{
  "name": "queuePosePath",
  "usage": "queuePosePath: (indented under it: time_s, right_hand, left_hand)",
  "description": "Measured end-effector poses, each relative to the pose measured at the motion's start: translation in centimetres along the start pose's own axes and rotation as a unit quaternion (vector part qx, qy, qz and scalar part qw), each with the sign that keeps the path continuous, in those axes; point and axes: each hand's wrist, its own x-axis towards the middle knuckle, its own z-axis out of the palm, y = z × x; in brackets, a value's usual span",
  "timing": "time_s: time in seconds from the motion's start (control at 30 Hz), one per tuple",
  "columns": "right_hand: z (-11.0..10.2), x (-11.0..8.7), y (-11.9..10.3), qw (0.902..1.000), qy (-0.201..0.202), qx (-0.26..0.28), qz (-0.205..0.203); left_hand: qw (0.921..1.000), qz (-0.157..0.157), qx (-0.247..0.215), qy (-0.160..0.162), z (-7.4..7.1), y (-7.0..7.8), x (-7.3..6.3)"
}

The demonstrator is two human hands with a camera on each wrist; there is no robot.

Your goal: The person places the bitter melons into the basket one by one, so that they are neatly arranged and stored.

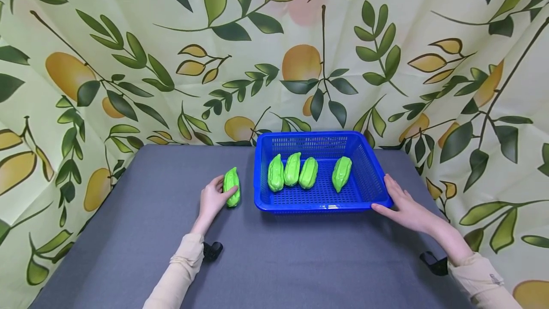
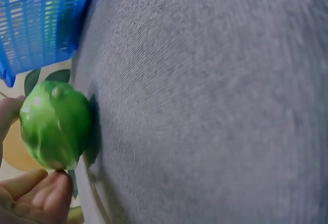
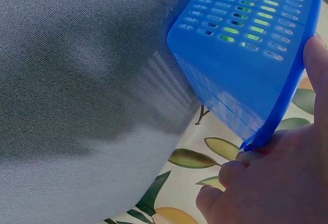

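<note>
On the grey cloth left of the blue basket (image 1: 323,206), a bright green, ridged, pod-shaped vegetable (image 1: 232,186) with a pointed tip is pinched by my left hand (image 1: 213,199). In the left wrist view the thumb and fingertips meet opposite sides of the vegetable (image 2: 55,125), close to the cloth. My right hand (image 1: 407,209) holds the basket's front right corner, thumb at the front rim and fingers along the right side. The right wrist view shows this hand (image 3: 277,178) at the rim of the basket (image 3: 230,70). Inside lie more such vegetables: three side by side at left, one vegetable (image 1: 341,174) apart at right.
A grey cloth (image 1: 300,261) covers the table. Behind it and at both sides hangs a pale curtain (image 1: 257,104) printed with leaves and orange fruit. The basket stands near the table's back edge. Black straps (image 1: 212,251) sit at both wrists.
</note>
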Motion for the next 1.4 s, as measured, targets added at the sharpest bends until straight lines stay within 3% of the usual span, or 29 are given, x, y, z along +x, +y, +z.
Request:
queuePosePath:
  time_s: [0.33,0.9,1.4]
  right_hand:
    - [0.0,0.0,0.1,1.0000,0.000,0.004,0.000]
    - [0.0,0.1,0.1,1.0000,0.001,0.003,0.000]
    - [0.0,0.0,0.0,1.0000,-0.001,0.003,0.000]
  left_hand:
    - [0.9978,0.026,0.061,0.009,1.0,0.5,-0.4]
    - [0.9968,0.019,0.075,0.017,1.9,0.0,-0.9]
    - [0.9976,0.009,0.043,0.054,-0.8,1.4,-0.3]
